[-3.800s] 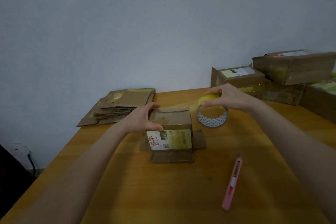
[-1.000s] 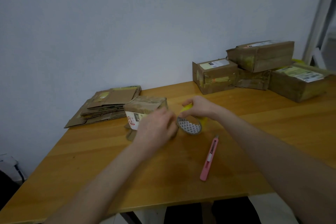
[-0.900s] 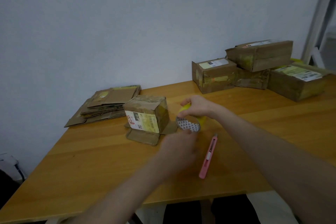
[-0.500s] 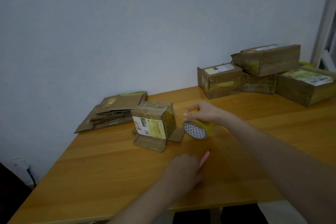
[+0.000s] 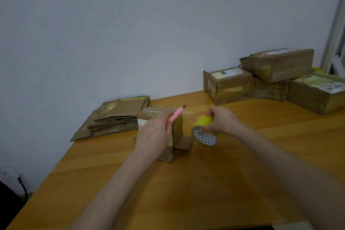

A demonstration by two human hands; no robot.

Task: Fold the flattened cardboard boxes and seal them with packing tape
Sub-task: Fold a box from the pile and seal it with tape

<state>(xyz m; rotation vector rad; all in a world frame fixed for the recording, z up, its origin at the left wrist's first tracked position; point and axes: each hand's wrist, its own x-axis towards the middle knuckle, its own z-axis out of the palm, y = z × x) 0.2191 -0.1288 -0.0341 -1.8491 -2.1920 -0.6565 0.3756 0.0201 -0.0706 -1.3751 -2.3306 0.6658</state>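
- cardboard box [image 5: 160, 113], folded up and small, stood on the wooden tabletop [image 5: 186, 183] a little left of the middle, nearer the far edge; its lower flaps [image 5: 183, 143] splayed out onto the wood.
- left hand [image 5: 153, 134] was closed around a pink utility knife [image 5: 176, 115], raised in front of the box, the knife's tip pointing up and to the right.
- right hand [image 5: 221, 120] gripped a yellow roll of packing tape [image 5: 204, 130] just right of the box, the roll's patterned core facing the camera.
- stack of flattened cardboard boxes [image 5: 115, 117] lay near the far left corner, just beside the folded box.
- several sealed boxes [image 5: 276, 82] were piled along the far right edge, one resting on top of the others.
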